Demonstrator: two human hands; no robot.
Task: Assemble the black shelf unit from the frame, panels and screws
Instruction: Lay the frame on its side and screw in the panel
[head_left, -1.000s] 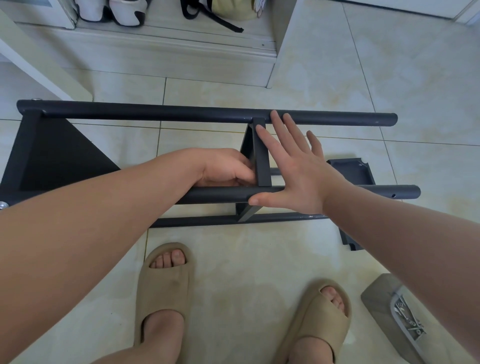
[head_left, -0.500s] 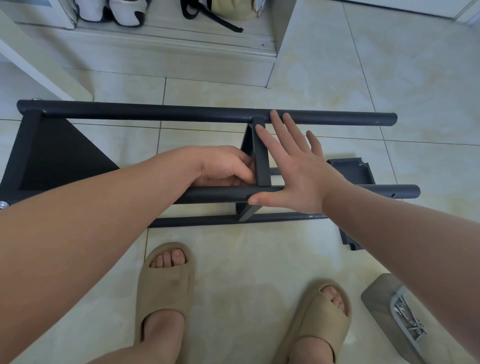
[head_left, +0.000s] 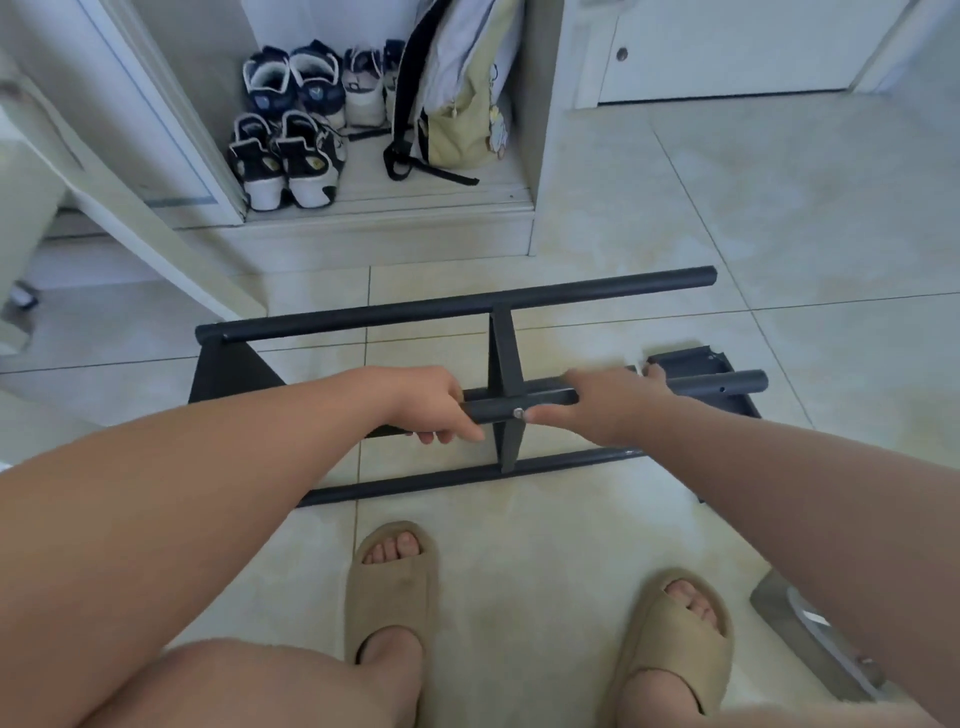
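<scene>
While the left hand (head_left: 436, 410) and right hand (head_left: 608, 405) grip the frame (head_left: 467, 307) by its near tube (head_left: 727, 382) beside a seated screw (head_left: 518, 413), it lies on the floor (head_left: 779, 234), one panel (head_left: 691, 361) loose: roughly halfway, I judge

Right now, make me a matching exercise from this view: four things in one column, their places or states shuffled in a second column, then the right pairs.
Column one
1 screw
2 backpack
3 slippers
4 left hand

Column two
A being worn by the person
B gripping the black tube
C in the wall alcove, right of the sneakers
D in the tube, beside the right hand

Pairs: 1-D, 2-C, 3-A, 4-B
</scene>
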